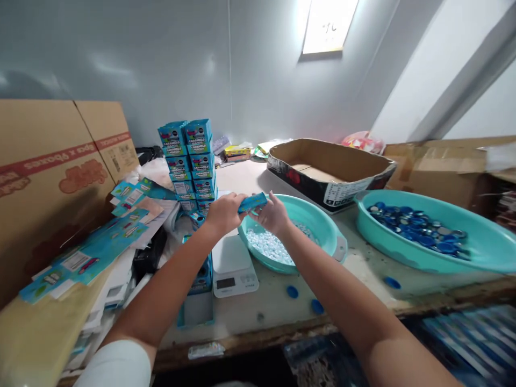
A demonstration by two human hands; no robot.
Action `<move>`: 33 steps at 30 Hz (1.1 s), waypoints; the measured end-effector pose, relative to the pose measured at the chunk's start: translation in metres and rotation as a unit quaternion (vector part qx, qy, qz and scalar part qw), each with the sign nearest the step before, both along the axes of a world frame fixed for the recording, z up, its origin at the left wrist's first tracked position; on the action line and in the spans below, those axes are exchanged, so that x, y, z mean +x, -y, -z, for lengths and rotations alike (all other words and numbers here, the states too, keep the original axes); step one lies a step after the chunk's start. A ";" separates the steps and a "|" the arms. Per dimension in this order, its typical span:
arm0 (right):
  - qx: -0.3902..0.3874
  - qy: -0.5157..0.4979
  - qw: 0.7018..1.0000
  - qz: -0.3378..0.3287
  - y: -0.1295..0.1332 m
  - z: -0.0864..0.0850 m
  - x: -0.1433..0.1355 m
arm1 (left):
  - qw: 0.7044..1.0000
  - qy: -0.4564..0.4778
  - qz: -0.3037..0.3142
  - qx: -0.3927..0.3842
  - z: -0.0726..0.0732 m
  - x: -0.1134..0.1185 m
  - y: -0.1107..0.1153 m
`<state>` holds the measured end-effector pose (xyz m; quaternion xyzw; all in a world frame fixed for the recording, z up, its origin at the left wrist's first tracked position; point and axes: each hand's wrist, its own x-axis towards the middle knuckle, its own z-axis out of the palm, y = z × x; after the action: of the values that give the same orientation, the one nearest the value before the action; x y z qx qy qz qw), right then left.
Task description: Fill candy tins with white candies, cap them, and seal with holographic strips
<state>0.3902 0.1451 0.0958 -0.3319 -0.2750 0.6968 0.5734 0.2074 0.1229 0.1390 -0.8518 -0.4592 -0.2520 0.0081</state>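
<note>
A small blue printed carton (252,202) is held up over the near rim area of a turquoise basin (322,215) with white pellets (270,246) in it. My left hand (226,213) is closed round the carton's left end. At its right end, the curled fingers of my right hand (274,214) grip it from below, with the thumb raised. A white digital scale (231,260) lies below my left hand, its pan bare. Left of the scale is an open blue tray (196,312) with more blue packaging behind it.
Stacked blue boxes (195,161) rise behind my left hand. Flat blue cartons (92,252) lean beside a large cardboard box (60,166). At right, another turquoise basin (427,255) holds blue lids (419,228); loose lids (292,292) lie near the table edge. Behind stands an open box (330,166).
</note>
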 end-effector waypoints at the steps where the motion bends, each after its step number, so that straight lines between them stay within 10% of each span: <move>1: -0.021 -0.005 1.000 0.003 -0.001 0.003 0.000 | 1.000 -0.006 0.002 0.003 0.000 0.004 0.002; 26: -0.026 0.018 0.998 -0.052 -0.015 0.019 0.004 | 0.996 -0.034 0.003 0.084 0.004 0.017 0.017; 33: 0.001 0.005 0.999 -0.033 -0.012 0.008 0.003 | 0.990 0.090 0.099 0.039 0.012 0.011 0.007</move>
<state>0.3931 0.1571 0.0876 -0.3250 -0.2894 0.7134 0.5492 0.2185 0.1161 0.1269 -0.8661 -0.3611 -0.3448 -0.0250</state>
